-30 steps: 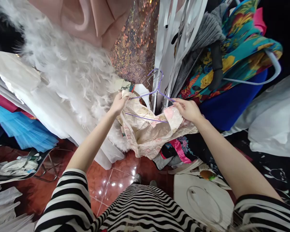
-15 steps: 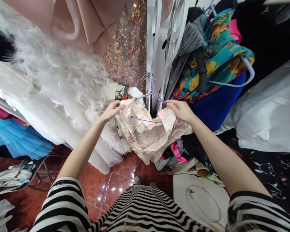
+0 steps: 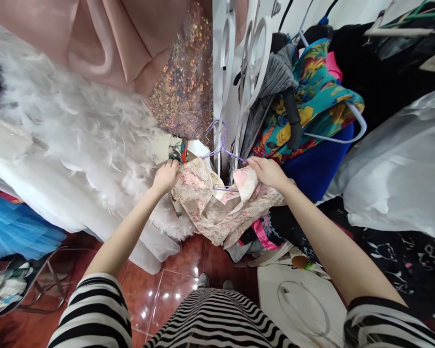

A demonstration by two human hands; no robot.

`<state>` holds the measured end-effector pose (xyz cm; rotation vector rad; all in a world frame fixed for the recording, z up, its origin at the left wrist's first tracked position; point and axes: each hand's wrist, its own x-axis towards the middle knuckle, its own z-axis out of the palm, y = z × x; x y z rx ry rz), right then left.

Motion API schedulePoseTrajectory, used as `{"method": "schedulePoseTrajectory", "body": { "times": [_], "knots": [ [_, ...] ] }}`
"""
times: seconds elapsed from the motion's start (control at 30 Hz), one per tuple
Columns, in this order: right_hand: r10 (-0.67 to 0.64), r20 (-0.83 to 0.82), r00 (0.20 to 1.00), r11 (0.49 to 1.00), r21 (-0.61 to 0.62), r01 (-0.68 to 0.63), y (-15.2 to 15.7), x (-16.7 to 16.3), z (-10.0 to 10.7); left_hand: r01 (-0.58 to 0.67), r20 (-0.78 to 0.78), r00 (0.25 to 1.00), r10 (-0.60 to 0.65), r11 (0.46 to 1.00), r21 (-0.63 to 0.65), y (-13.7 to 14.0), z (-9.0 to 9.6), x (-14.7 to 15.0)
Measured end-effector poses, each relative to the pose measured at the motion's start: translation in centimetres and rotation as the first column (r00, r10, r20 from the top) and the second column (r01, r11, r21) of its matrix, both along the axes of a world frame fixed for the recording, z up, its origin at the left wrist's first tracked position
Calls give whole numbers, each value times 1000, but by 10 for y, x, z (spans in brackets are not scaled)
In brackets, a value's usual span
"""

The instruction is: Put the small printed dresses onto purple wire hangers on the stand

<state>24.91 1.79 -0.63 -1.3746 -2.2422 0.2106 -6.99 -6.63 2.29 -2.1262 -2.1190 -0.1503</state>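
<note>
Honestly, the cream, pink-floral thin-cloth garment (image 3: pixel 212 217) at centre frame looks light and floppy, so its shoulder edges by the slim purple hanger (image 3: pixel 223 143) seem the spots to hold, fingers of the left hand (image 3: pixel 166 177) pinching one, the right hand (image 3: pixel 268 172) the other.

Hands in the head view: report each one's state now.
Left hand: closed, holding the floral garment by its edge.
Right hand: closed, holding the purple hanger and the floral garment.
</note>
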Motion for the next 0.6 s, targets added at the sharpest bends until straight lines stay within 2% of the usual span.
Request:
{"method": "schedulePoseTrajectory", "body": {
  "times": [0.13, 0.3, 0.43, 0.53, 0.6],
  "knots": [
    [-104, -25, 994, 991, 87, 106, 0, -2, -6, 0, -96, 995, -3, 999, -32, 2, 0, 14],
    [-268, 75, 961, 963, 55, 264, 0, -10, -12, -15, -111, 994, 5, 997, -82, 13, 2, 25],
    [-309, 40, 950, 949, 78, 305, 5, -15, -21, -6, -73, 997, -4, 992, -126, 25, 3, 29],
    [-331, 9, 944, 937, 122, 327, 8, -17, -28, 25, -17, 999, -27, 995, -97, 36, 0, 27],
    [-366, 23, 930, 926, 107, 362, 9, -18, -31, 62, 1, 998, -62, 996, -70, 45, -4, 25]
  ]
}}
